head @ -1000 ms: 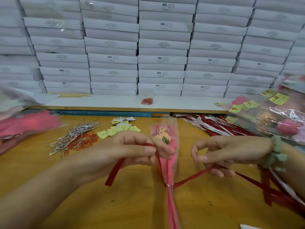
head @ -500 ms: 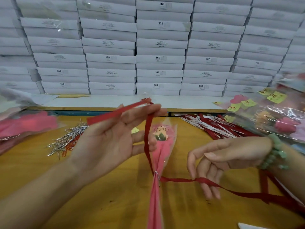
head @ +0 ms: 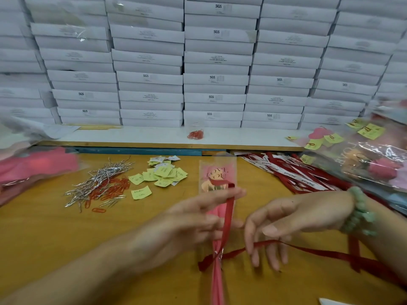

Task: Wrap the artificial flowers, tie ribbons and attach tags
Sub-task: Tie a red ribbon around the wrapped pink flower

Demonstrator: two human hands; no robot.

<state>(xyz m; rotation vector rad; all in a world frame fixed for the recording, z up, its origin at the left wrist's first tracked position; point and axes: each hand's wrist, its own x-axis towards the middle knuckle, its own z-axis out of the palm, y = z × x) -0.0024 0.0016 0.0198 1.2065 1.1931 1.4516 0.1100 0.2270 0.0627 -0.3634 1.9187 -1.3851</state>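
Gripping one flower with left hand, right hand pinches one ribbon.

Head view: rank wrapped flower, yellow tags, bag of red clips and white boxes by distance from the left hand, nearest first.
1. wrapped flower: held in the left hand, centre.
2. yellow tags: on the table, ahead and to the left.
3. bag of red clips: on the white shelf behind the table.
4. white boxes: stacked behind the shelf, farthest.
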